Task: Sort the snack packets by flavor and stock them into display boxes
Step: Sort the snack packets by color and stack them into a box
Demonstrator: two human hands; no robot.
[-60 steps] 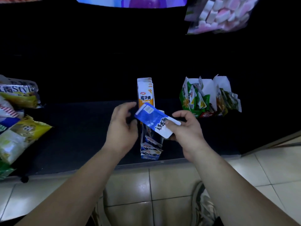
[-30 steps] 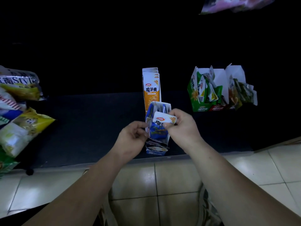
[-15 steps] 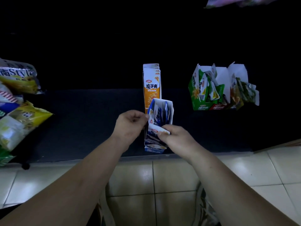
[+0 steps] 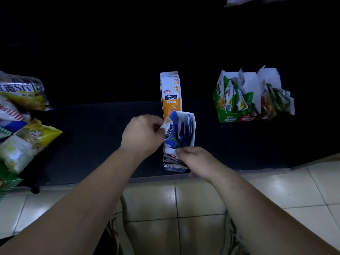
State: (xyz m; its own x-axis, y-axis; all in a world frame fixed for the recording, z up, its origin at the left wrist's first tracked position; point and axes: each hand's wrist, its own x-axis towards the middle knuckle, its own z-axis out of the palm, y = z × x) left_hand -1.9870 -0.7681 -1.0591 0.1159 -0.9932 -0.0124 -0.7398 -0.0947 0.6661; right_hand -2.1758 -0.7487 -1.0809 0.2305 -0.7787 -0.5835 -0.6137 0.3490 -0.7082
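The blue box (image 4: 184,133) stands in the middle of the frame, near the front edge of the dark bench (image 4: 92,137). The left hand (image 4: 141,137) pinches its upper left corner to hold it steady. The right hand (image 4: 196,160) has its fingers (image 4: 181,151) curled at the low front of the box, on a blue and white packet (image 4: 170,150). I cannot tell if they grip it or just push it.

To do this well, hold the box firm and slide the packet straight in, so it does not bend. The orange box (image 4: 171,100) stands right behind, so do not shove hard. The bench edge is close, with the floor (image 4: 202,196) just below. There is open room on the left, before the snack bags (image 4: 27,137). The green box (image 4: 223,107) sits well apart, upper right.
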